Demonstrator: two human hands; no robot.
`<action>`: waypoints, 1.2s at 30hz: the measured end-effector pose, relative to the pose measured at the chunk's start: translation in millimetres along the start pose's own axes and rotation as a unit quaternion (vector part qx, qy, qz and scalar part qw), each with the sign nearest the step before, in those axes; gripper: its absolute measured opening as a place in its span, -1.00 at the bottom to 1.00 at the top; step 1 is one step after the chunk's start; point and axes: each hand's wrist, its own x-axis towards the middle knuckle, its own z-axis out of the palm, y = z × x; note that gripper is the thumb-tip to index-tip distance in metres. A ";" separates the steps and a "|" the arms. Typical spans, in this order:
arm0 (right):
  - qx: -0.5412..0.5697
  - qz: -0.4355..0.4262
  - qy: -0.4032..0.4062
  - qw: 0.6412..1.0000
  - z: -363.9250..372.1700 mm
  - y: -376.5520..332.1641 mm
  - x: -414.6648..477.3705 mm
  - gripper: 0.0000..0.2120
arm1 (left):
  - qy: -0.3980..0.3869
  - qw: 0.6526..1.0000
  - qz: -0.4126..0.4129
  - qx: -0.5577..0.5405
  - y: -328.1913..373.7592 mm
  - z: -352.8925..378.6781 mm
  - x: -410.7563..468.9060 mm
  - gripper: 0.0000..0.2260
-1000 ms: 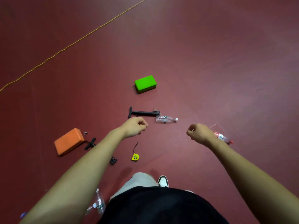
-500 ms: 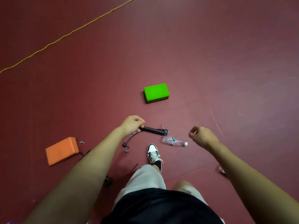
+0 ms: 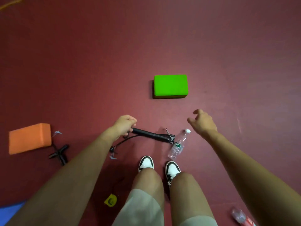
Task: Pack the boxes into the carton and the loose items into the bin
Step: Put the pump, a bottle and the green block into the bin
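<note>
Fingers of left hand (image 3: 124,126) curled round black pump (image 3: 153,135) end, probably to lift it; right hand (image 3: 202,122) fingers spread, empty, near clear bottle (image 3: 178,144).

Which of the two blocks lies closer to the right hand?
The green block, just beyond the right hand; the orange block lies far off to the left.

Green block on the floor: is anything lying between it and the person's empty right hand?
Nothing visible does. Only bare floor separates the right hand from the green block. The clear bottle lies nearer the person, and the left hand grips the black pump, both off that line.
</note>
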 end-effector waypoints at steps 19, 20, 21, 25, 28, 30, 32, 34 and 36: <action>0.443 0.083 0.147 0.880 180.0 49.1 371.0 -0.08 | -0.185 0.873 0.182 0.414 -145.8 123.7 328.7 -0.50; 0.457 0.085 0.145 0.874 181.3 47.3 377.9 -0.07 | -0.186 0.868 0.175 0.427 -148.9 123.6 330.0 -0.50; 0.469 0.082 0.139 0.868 183.0 46.1 384.3 -0.07 | -0.185 0.862 0.167 0.442 -152.7 123.5 331.2 -0.51; 0.512 0.089 0.133 0.844 195.6 47.5 397.4 -0.11 | -0.187 0.823 0.183 0.503 -167.5 124.5 336.6 -0.57; 0.491 0.103 0.137 0.854 203.0 52.6 401.3 -0.17 | -0.200 0.834 0.179 0.481 -166.2 118.4 337.6 -0.59; 0.509 0.087 0.134 0.846 204.3 53.2 400.3 -0.25 | -0.191 0.847 0.183 0.460 -164.0 107.4 334.4 -0.61; 0.483 0.100 0.159 0.855 206.4 52.7 395.5 -0.30 | -0.172 0.872 0.181 0.421 -162.4 92.3 329.6 -0.64; 0.449 0.095 0.185 0.869 210.3 54.9 389.9 -0.33 | -0.144 0.901 0.172 0.371 -161.4 76.2 324.3 -0.66; 0.434 0.063 0.191 0.878 218.0 57.2 386.6 -0.42 | -0.107 0.928 0.170 0.313 -162.8 59.3 317.9 -0.66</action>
